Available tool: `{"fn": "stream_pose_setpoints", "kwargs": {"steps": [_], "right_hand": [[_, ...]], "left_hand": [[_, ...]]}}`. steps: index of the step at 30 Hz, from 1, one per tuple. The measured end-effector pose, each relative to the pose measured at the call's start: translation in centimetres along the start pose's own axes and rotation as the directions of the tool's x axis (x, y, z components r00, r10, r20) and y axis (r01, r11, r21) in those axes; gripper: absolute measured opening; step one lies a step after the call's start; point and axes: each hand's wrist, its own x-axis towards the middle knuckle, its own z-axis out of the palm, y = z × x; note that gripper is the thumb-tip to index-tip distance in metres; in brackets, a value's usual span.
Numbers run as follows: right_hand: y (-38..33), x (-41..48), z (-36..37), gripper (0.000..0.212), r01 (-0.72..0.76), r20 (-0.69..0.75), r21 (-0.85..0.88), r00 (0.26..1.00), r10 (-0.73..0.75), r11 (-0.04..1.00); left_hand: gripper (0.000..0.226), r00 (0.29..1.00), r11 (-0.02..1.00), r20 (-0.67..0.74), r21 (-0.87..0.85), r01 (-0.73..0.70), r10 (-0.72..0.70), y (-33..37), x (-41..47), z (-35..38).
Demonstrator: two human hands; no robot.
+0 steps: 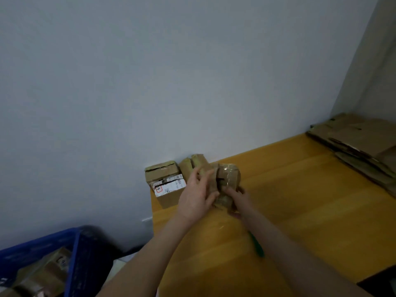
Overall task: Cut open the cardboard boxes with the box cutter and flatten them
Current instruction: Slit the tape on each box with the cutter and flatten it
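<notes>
A small taped cardboard box [228, 175], partly torn open, is held above the yellow table [310, 200] near its far left corner. My left hand [196, 195] grips its left side with the fingers spread over the flaps. My right hand [236, 199] holds its lower right part, fingers curled under it. A green box cutter [256, 245] lies on the table under my right forearm, free of both hands. A second box [165, 183] with a white shipping label stands at the table's corner by the wall.
A stack of flattened cardboard [360, 144] lies at the far right of the table. A blue crate [64, 254] holding more cardboard boxes sits on the floor at lower left. The grey wall runs close behind the table.
</notes>
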Motion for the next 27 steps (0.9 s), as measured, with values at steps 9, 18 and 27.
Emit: {"fn": "stream_pose_setpoints", "kwargs": {"steps": [9,18,27], "right_hand": [[0.3,-1.2,0.7,0.086,0.265,-0.086,-0.291,0.950,-0.301,0.919],[0.2,-1.2,-2.9,0.036,0.013,0.076,-0.079,0.997,-0.007,0.997],[-0.1,-0.1,-1.5,0.093,0.220,-0.084,-0.560,0.944,-0.320,0.798]], "left_hand": [[0.023,0.842,0.855,0.161,0.018,0.518,-0.514,1.6,0.4,0.7],[0.023,0.818,0.749,0.267,-0.330,0.575,-0.510,0.4,0.9,-0.8],[0.028,0.979,0.980,0.106,0.115,0.160,-0.172,4.6,0.5,-0.6]]}}
